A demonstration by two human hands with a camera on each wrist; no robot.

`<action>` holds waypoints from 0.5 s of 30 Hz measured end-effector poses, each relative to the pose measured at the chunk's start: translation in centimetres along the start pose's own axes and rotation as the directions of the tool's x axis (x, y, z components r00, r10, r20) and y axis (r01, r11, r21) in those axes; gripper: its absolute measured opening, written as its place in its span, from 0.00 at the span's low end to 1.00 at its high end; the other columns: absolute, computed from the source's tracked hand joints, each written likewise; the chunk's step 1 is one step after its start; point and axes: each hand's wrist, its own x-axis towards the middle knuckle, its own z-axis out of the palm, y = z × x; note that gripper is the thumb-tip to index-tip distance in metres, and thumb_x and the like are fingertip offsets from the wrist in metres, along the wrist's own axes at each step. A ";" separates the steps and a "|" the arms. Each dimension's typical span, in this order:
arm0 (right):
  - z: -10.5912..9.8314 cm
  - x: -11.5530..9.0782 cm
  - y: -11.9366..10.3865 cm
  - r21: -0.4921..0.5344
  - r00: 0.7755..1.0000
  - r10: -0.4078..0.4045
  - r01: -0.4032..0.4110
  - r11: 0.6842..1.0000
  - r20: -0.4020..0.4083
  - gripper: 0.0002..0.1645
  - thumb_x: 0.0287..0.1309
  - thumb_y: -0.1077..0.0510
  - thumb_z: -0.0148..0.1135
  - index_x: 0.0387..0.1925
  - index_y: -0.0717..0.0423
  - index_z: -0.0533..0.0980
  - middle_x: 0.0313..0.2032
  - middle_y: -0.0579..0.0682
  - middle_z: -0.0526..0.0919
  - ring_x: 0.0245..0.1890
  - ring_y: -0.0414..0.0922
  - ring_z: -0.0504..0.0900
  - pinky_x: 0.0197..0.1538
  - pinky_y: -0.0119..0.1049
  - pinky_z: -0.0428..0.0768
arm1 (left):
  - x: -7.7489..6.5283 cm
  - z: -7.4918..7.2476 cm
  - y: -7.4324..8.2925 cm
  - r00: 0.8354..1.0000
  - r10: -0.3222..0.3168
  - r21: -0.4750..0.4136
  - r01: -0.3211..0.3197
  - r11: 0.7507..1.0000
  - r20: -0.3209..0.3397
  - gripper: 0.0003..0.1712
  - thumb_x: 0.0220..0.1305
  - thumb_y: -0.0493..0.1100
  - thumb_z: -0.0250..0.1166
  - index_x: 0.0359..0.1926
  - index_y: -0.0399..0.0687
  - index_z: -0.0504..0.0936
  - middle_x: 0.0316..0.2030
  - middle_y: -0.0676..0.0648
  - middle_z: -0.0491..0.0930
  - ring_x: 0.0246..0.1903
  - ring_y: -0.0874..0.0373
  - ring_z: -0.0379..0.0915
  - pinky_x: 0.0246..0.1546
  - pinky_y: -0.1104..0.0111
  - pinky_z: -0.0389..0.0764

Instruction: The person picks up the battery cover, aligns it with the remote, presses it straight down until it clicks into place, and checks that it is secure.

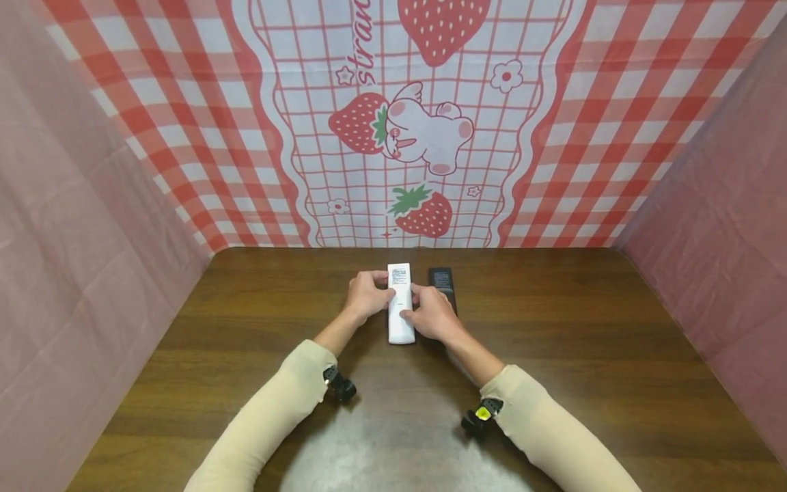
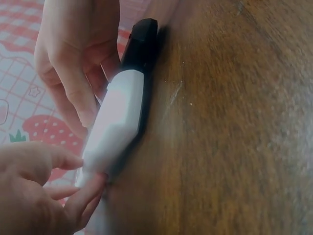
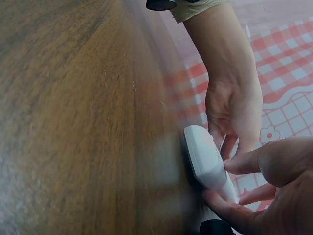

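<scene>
A white remote control [image 1: 402,328] lies lengthwise at the middle of the table's far half, its back with a printed label facing up. My left hand [image 1: 366,296] grips its left edge, thumb on the back and fingers at the side. From the right, my right hand [image 1: 435,317] holds it too, with the thumb pressed on the lower back. In the left wrist view both hands flank the white remote [image 2: 117,110]; the right wrist view shows its rounded end [image 3: 203,154]. Right beside it is a black remote control [image 1: 440,278], partly hidden by my right hand.
The brown wooden table [image 1: 246,383] ends at a red-and-white checked cloth [image 1: 553,137] with strawberry prints, standing as a backdrop. Pink cloth walls [image 1: 719,205] close in both sides. Small black cameras [image 1: 341,385] sit on both wrists.
</scene>
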 end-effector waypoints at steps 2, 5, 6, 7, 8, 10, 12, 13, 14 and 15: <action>0.0 0.0 -0.1 -0.009 1.000 -0.001 0.001 1.000 0.001 0.47 0.65 0.53 0.81 0.79 0.64 0.74 0.53 0.58 0.93 0.47 0.50 0.88 0.54 0.47 0.90 | 1.1 0.3 -1.1 1.000 0.018 0.062 -0.017 0.998 -0.011 0.27 0.68 0.33 0.73 0.68 0.35 0.87 0.61 0.35 0.92 0.54 0.43 0.92 0.48 0.62 0.97; -0.1 0.0 -0.1 -0.015 1.000 0.007 -0.007 1.000 0.005 0.47 0.64 0.53 0.81 0.80 0.63 0.74 0.52 0.56 0.93 0.45 0.48 0.87 0.52 0.45 0.88 | 3.0 1.0 -2.9 0.999 0.042 0.171 -0.036 0.985 -0.029 0.27 0.65 0.38 0.75 0.65 0.40 0.90 0.59 0.41 0.94 0.60 0.46 0.89 0.61 0.57 0.93; 0.0 0.0 -0.1 -0.016 1.000 0.007 -0.007 1.000 0.006 0.47 0.65 0.53 0.81 0.80 0.63 0.74 0.51 0.56 0.93 0.44 0.48 0.87 0.51 0.44 0.88 | 3.6 1.3 -3.6 0.998 0.047 0.204 -0.040 0.978 -0.031 0.26 0.65 0.40 0.75 0.65 0.43 0.91 0.59 0.43 0.94 0.62 0.46 0.88 0.64 0.56 0.91; 0.0 0.0 -0.1 -0.018 1.000 0.005 -0.005 1.000 0.006 0.47 0.65 0.53 0.81 0.80 0.63 0.74 0.50 0.56 0.93 0.44 0.48 0.86 0.50 0.42 0.87 | 4.3 1.5 -4.3 0.998 0.052 0.225 -0.044 0.973 -0.034 0.26 0.64 0.41 0.76 0.64 0.45 0.92 0.59 0.44 0.95 0.63 0.46 0.87 0.66 0.54 0.90; 0.0 0.0 -0.1 -0.021 1.000 0.004 -0.004 1.000 0.007 0.46 0.65 0.53 0.81 0.79 0.62 0.74 0.50 0.55 0.92 0.43 0.47 0.86 0.49 0.41 0.86 | 4.6 1.6 -4.6 0.998 0.052 0.233 -0.044 0.971 -0.028 0.26 0.65 0.42 0.76 0.64 0.46 0.92 0.59 0.45 0.94 0.64 0.46 0.87 0.68 0.52 0.89; 0.1 0.0 -0.1 -0.027 1.000 0.001 -0.001 1.000 0.009 0.46 0.65 0.53 0.81 0.79 0.63 0.75 0.49 0.55 0.92 0.43 0.47 0.86 0.48 0.40 0.86 | 5.2 1.8 -5.3 0.998 0.051 0.240 -0.045 0.970 -0.021 0.25 0.65 0.43 0.76 0.63 0.48 0.93 0.60 0.45 0.94 0.63 0.45 0.87 0.68 0.50 0.89; 0.2 -0.1 -0.2 -0.032 1.000 0.001 -0.001 0.999 0.007 0.46 0.65 0.53 0.81 0.79 0.62 0.75 0.49 0.55 0.92 0.43 0.47 0.86 0.48 0.40 0.85 | 5.6 2.0 -5.8 0.998 0.054 0.252 -0.048 0.967 -0.014 0.25 0.64 0.43 0.76 0.63 0.50 0.93 0.60 0.45 0.94 0.63 0.44 0.87 0.68 0.49 0.88; 0.2 -0.1 -0.2 -0.032 1.000 0.005 -0.004 0.999 0.005 0.45 0.65 0.53 0.81 0.79 0.62 0.75 0.48 0.55 0.92 0.43 0.48 0.86 0.48 0.41 0.86 | 5.6 2.0 -5.8 0.999 0.052 0.255 -0.048 0.966 -0.011 0.25 0.64 0.43 0.76 0.63 0.51 0.93 0.60 0.45 0.94 0.63 0.44 0.87 0.68 0.49 0.88; 0.2 -0.1 -0.2 -0.032 1.000 0.009 -0.009 0.999 0.004 0.45 0.65 0.53 0.81 0.79 0.62 0.75 0.49 0.55 0.92 0.44 0.48 0.86 0.49 0.42 0.86 | 5.6 2.0 -5.8 0.998 0.055 0.267 -0.051 0.962 -0.008 0.25 0.65 0.44 0.76 0.63 0.51 0.93 0.61 0.45 0.94 0.64 0.43 0.87 0.69 0.49 0.88; 0.2 -0.2 -0.2 -0.032 1.000 0.011 -0.011 0.999 0.002 0.46 0.65 0.53 0.81 0.79 0.62 0.75 0.49 0.54 0.92 0.45 0.48 0.86 0.50 0.42 0.86 | 5.4 1.9 -5.7 0.999 0.053 0.274 -0.050 0.960 -0.005 0.25 0.65 0.44 0.76 0.63 0.52 0.93 0.62 0.45 0.93 0.65 0.43 0.86 0.69 0.49 0.88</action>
